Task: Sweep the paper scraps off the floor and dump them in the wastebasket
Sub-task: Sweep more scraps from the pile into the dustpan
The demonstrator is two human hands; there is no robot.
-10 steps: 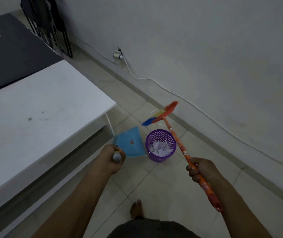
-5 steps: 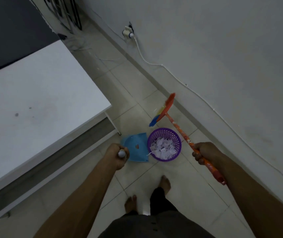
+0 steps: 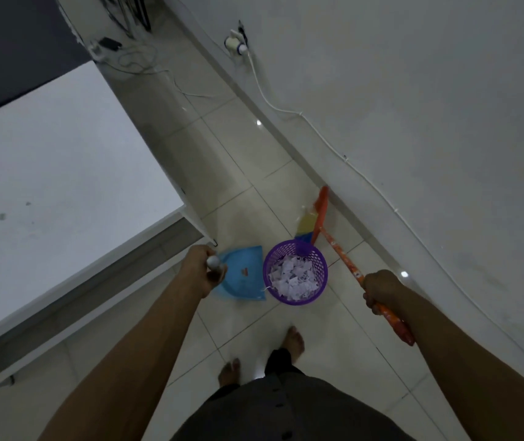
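Note:
A purple mesh wastebasket (image 3: 297, 297) stands on the tiled floor, holding several white paper scraps (image 3: 292, 278). Just left of it is a blue dustpan (image 3: 243, 275); my left hand (image 3: 201, 268) grips the top of its upright handle. My right hand (image 3: 380, 288) grips the orange broom handle (image 3: 346, 261). The broom head (image 3: 313, 222), with orange, yellow and blue bristles, rests on the floor beyond the wastebasket, near the wall base.
A white table (image 3: 63, 192) fills the left side, its corner close to the dustpan. A white cable (image 3: 286, 109) runs along the wall from a socket. My bare feet (image 3: 294, 340) stand just behind the wastebasket.
The view has tilted down and closer. The broom head has swung nearer the wall base. The dustpan now sits lower beside the wastebasket.

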